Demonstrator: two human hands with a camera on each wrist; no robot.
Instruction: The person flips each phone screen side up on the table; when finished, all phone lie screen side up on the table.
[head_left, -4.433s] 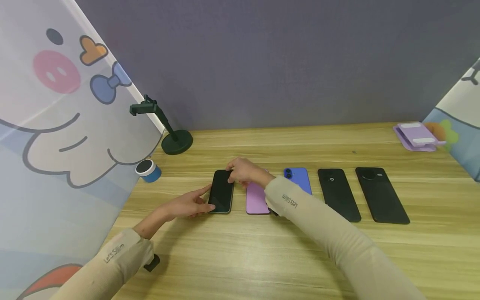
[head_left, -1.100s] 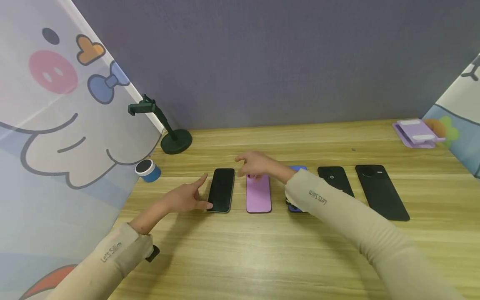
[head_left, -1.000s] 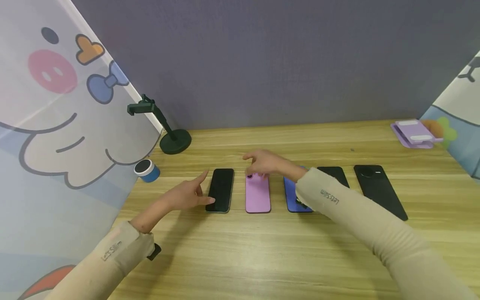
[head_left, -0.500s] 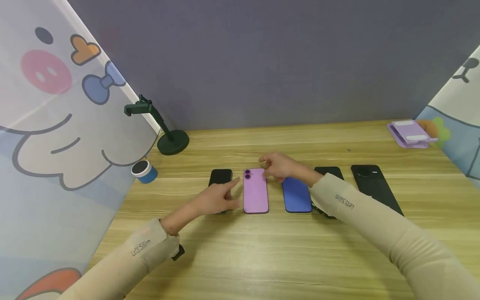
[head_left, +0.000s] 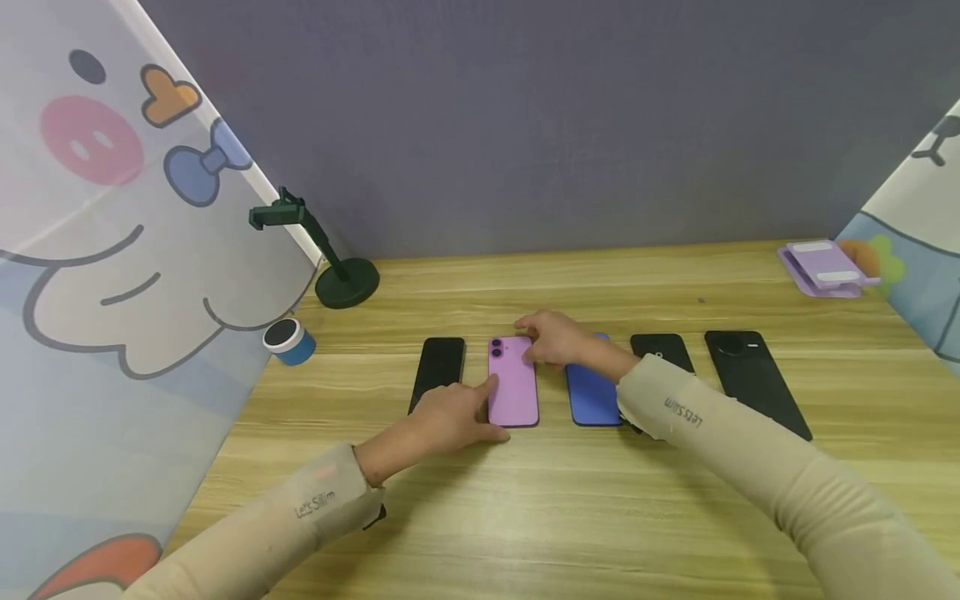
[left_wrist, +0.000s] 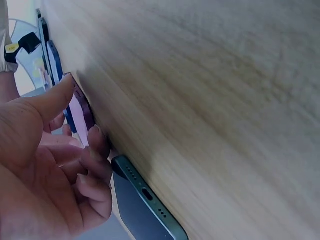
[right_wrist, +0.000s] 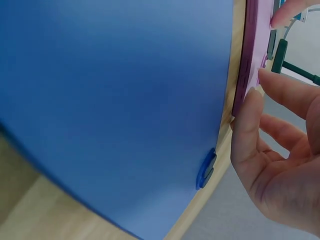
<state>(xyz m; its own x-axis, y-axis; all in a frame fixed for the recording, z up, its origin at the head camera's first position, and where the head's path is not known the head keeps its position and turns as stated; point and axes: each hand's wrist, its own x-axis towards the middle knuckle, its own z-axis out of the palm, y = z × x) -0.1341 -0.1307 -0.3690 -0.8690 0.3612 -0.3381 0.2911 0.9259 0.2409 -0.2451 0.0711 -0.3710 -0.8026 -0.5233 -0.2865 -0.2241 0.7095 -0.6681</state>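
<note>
A pink smartphone (head_left: 514, 396) lies face down on the wooden table, its two camera lenses at the top left. My left hand (head_left: 453, 415) holds it at the lower left corner, thumb by the bottom edge and a finger on the left side. In the left wrist view, the other fingers of that left hand (left_wrist: 55, 165) are curled. My right hand (head_left: 562, 340) grips the phone's upper right corner between thumb and finger. A black-screened smartphone (head_left: 441, 360) lies to the left, partly behind my left hand. The blue smartphone (head_left: 592, 396) is partly covered by my right hand.
Two dark smartphones (head_left: 757, 379) lie farther right, one partly under my right sleeve. A dark green stand (head_left: 347, 283) and a blue-and-white jar (head_left: 291, 342) are at the left. A lilac folding stand (head_left: 825, 268) sits at the back right, before the grey partition (head_left: 555, 133).
My left hand has moved right from the black-screened smartphone to the pink smartphone. My right hand has also left the black-screened phone and come to the pink phone's upper right corner.
</note>
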